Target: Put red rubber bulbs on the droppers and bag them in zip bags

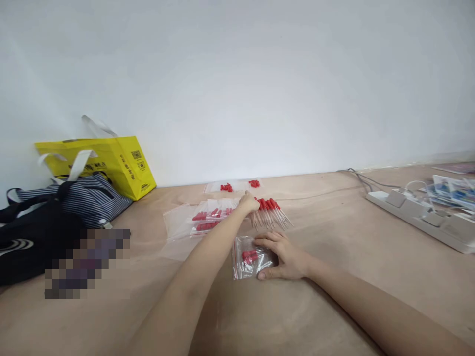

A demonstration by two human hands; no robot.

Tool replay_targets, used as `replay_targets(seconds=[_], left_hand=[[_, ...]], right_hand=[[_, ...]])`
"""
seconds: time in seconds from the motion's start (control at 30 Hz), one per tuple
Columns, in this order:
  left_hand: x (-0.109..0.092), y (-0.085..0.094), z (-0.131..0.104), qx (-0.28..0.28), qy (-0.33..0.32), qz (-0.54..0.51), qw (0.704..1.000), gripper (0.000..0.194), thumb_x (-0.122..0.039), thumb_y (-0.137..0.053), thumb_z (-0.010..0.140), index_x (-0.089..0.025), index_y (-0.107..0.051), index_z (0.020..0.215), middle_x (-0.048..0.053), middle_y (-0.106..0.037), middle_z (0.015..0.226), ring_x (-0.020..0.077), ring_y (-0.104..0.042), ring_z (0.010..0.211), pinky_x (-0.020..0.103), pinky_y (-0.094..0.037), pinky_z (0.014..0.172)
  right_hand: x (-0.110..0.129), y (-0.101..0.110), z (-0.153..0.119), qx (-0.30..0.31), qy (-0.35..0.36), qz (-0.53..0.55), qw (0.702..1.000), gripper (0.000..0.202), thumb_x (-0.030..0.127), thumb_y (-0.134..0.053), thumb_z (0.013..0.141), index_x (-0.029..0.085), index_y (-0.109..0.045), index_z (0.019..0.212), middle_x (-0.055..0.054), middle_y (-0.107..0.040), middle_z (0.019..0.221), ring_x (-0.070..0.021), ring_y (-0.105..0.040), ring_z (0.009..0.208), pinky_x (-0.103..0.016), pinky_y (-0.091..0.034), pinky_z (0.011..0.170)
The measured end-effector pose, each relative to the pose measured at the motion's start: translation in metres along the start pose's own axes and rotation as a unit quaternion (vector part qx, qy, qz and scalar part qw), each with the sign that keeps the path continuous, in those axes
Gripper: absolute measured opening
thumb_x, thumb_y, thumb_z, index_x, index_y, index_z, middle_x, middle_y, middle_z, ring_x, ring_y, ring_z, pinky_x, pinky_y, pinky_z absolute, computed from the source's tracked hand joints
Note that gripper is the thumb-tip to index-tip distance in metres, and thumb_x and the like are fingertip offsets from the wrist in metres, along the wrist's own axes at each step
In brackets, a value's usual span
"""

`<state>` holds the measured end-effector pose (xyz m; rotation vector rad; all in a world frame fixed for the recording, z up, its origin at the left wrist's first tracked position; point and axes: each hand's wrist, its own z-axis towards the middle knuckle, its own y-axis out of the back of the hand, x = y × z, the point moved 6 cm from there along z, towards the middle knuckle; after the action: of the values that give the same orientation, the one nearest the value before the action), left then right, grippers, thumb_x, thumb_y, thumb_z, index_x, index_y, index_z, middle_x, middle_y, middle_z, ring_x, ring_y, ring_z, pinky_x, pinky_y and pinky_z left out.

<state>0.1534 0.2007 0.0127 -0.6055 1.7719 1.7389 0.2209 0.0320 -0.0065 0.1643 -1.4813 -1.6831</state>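
Observation:
My left hand (248, 201) reaches to the left end of a row of red-topped items with thin pale stems (270, 212); its fingers are closed, and what they hold is too small to make out. Nearer to me, my right hand (282, 256) rests with fingers apart on the right edge of a clear zip bag (245, 269) that has red pieces (250, 256) inside. Left of my left forearm, several clear bags with red pieces (208, 226) overlap on the table. More red pieces (226, 188) lie on clear bags by the wall.
A yellow bag (128, 168), a striped bag (92, 198) and a black bag (33, 237) stand at the left. On the right are a white power strip (415, 220) with plugs, grey cables (358, 175) and printed papers (454, 190). A white wall rises behind the table.

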Motion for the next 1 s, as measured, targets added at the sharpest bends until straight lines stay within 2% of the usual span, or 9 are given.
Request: replay_targets(seconds=[0.07, 0.17, 0.3, 0.37, 0.4, 0.53, 0.83, 0.93, 1.0], left_hand=[[0.001, 0.015, -0.009, -0.020, -0.022, -0.049, 0.998, 0.031, -0.020, -0.053, 0.080, -0.014, -0.048, 0.109, 0.007, -0.056, 0.101, 0.0172, -0.057, 0.087, 0.033, -0.048, 0.074], [0.014, 0.048, -0.036, -0.050, -0.061, -0.125, 0.989, 0.036, -0.010, -0.047, 0.078, -0.020, -0.044, 0.112, 0.002, -0.058, 0.084, 0.0124, -0.060, 0.072, 0.025, -0.049, 0.066], [0.055, 0.092, -0.092, -0.102, -0.078, -0.218, 0.968, 0.038, -0.017, -0.042, 0.078, -0.025, -0.033, 0.114, -0.002, -0.052, 0.082, 0.0086, -0.060, 0.065, 0.025, -0.050, 0.063], [0.079, 0.107, -0.120, -0.142, -0.082, -0.341, 0.926, 0.037, -0.026, -0.052, 0.071, -0.023, -0.037, 0.104, -0.004, -0.051, 0.080, 0.0098, -0.060, 0.066, 0.028, -0.051, 0.065], [0.089, 0.109, -0.131, -0.148, -0.073, -0.361, 0.918, 0.038, -0.027, -0.057, 0.066, -0.022, -0.039, 0.100, -0.004, -0.051, 0.080, 0.0090, -0.059, 0.065, 0.028, -0.051, 0.067], [0.111, 0.107, -0.153, -0.184, -0.033, -0.365, 0.912, 0.042, -0.029, -0.060, 0.060, -0.021, -0.040, 0.096, -0.005, -0.049, 0.083, 0.0069, -0.058, 0.062, 0.028, -0.050, 0.070], [0.106, 0.082, -0.155, -0.180, -0.044, -0.364, 0.913, 0.033, -0.027, -0.060, 0.061, -0.020, -0.040, 0.087, -0.005, -0.049, 0.078, 0.0103, -0.060, 0.065, 0.030, -0.051, 0.070], [0.103, 0.078, -0.159, -0.157, -0.048, -0.330, 0.929, 0.029, -0.026, -0.064, 0.059, -0.019, -0.043, 0.078, -0.005, -0.052, 0.072, 0.0113, -0.059, 0.067, 0.028, -0.051, 0.069], [0.100, 0.072, -0.161, -0.107, -0.053, -0.284, 0.951, 0.026, -0.026, -0.066, 0.058, -0.018, -0.047, 0.074, -0.004, -0.055, 0.068, 0.0127, -0.059, 0.067, 0.028, -0.050, 0.068]], right_hand=[[0.000, 0.000, 0.000, 0.002, -0.002, 0.001, 1.000, 0.075, 0.064, -0.059, 0.059, 0.020, -0.047, 0.119, -0.009, -0.050, 0.116, -0.0258, -0.044, 0.106, -0.041, -0.030, 0.093], [-0.001, -0.001, -0.001, 0.001, -0.007, 0.001, 1.000, 0.075, 0.064, -0.059, 0.059, 0.019, -0.047, 0.119, -0.010, -0.048, 0.119, -0.0259, -0.044, 0.107, -0.041, -0.031, 0.093], [-0.002, -0.002, -0.002, -0.003, -0.008, 0.003, 1.000, 0.075, 0.063, -0.059, 0.060, 0.018, -0.048, 0.118, -0.011, -0.047, 0.120, -0.0263, -0.043, 0.109, -0.041, -0.031, 0.093], [-0.003, -0.002, -0.002, -0.004, -0.008, 0.006, 1.000, 0.074, 0.062, -0.060, 0.060, 0.017, -0.048, 0.118, -0.012, -0.046, 0.121, -0.0265, -0.042, 0.110, -0.042, -0.031, 0.093], [-0.002, -0.002, -0.002, -0.005, -0.007, 0.007, 1.000, 0.074, 0.062, -0.060, 0.060, 0.017, -0.048, 0.118, -0.012, -0.046, 0.121, -0.0266, -0.041, 0.110, -0.042, -0.031, 0.093], [-0.002, -0.001, -0.003, -0.006, -0.009, 0.011, 1.000, 0.073, 0.062, -0.060, 0.060, 0.019, -0.048, 0.118, -0.011, -0.046, 0.121, -0.0268, -0.041, 0.111, -0.043, -0.030, 0.094], [-0.002, -0.001, -0.003, -0.003, -0.010, 0.010, 1.000, 0.072, 0.061, -0.060, 0.061, 0.020, -0.048, 0.118, -0.011, -0.046, 0.122, -0.0272, -0.041, 0.111, -0.043, -0.030, 0.094], [-0.003, -0.002, -0.004, -0.005, -0.015, 0.014, 1.000, 0.075, 0.061, -0.060, 0.060, 0.019, -0.045, 0.120, -0.011, -0.045, 0.123, -0.0274, -0.040, 0.112, -0.043, -0.030, 0.094], [-0.005, -0.003, -0.004, -0.013, -0.026, 0.023, 0.999, 0.081, 0.061, -0.061, 0.059, 0.016, -0.040, 0.124, -0.012, -0.044, 0.124, -0.0274, -0.039, 0.113, -0.043, -0.030, 0.095]])
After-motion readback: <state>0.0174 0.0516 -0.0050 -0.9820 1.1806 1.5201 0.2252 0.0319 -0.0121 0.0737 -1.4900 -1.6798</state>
